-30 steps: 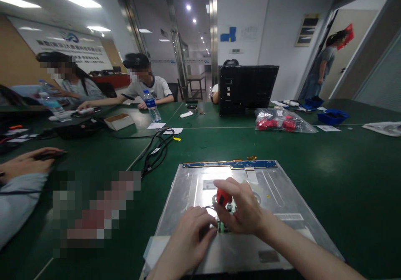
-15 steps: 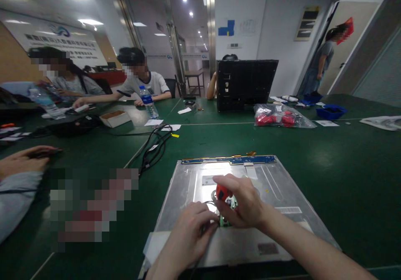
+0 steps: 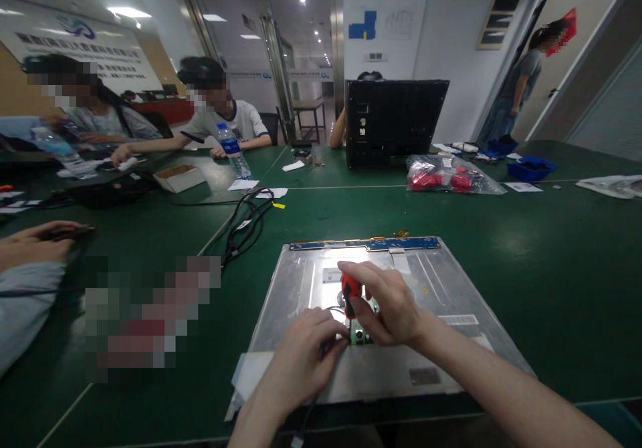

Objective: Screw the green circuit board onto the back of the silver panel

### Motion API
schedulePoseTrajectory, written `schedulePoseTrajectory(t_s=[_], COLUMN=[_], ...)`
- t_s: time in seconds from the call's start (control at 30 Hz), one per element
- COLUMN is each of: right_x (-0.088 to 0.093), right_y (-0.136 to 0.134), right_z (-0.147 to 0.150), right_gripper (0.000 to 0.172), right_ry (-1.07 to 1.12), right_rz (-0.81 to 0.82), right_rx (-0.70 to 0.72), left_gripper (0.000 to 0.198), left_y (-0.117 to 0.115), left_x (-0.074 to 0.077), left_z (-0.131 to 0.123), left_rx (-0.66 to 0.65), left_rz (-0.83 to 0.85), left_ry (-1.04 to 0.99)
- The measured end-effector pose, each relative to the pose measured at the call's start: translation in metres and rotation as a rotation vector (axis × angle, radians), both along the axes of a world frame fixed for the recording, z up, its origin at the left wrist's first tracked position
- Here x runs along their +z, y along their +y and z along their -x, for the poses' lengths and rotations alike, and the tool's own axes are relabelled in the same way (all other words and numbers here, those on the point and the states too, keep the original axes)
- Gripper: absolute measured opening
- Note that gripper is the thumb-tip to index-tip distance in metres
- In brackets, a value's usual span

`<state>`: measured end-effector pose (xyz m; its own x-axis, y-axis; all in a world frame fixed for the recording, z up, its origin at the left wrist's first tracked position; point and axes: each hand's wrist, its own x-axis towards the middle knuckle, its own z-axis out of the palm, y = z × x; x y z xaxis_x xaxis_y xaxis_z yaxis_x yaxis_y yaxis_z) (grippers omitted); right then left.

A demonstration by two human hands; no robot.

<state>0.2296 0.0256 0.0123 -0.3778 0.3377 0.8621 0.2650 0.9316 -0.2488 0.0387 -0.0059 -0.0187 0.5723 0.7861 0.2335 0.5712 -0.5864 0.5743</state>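
Observation:
My right hand [image 3: 388, 301] grips a small red and black screwdriver [image 3: 351, 289], held upright. Its shaft points down at a green circuit board [image 3: 358, 334] on the back of a silver display panel [image 3: 426, 361]. Beside the shaft, at the board's left edge, the fingers of my left hand [image 3: 311, 348] are pinched together. What lies between them is hidden. A thin black cable [image 3: 307, 418] comes out below that hand and ends in a pale connector [image 3: 297, 442]. A blue circuit strip [image 3: 401, 243] runs along the panel's far edge.
Coiled black cables [image 3: 245, 227] lie left of the panel, near another person's hand [image 3: 37, 244]. Farther back stand a water bottle [image 3: 233, 152], an open box [image 3: 179, 179], a black monitor [image 3: 396, 124], a plastic bag with red items [image 3: 451, 175] and a blue tray [image 3: 531, 167].
The view has tipped down slightly, so the scene sits higher in the picture. The screwdriver stands more upright, and its shaft now shows. My left hand keeps its place at the board.

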Motion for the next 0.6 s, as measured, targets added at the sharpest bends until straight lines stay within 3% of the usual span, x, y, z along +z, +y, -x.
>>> schedulePoseTrajectory(t_s=[0.6], right_x=[-0.0001], right_y=[-0.0009], right_z=[0.0033], right_gripper=[0.048], right_ry=[0.025], right_rz=[-0.066], right_rx=[-0.028], left_gripper=[0.017], left_y=[-0.0001], left_x=[-0.0043], left_z=[0.0006], left_rx=[-0.001], left_rz=[-0.024], left_ry=[-0.014])
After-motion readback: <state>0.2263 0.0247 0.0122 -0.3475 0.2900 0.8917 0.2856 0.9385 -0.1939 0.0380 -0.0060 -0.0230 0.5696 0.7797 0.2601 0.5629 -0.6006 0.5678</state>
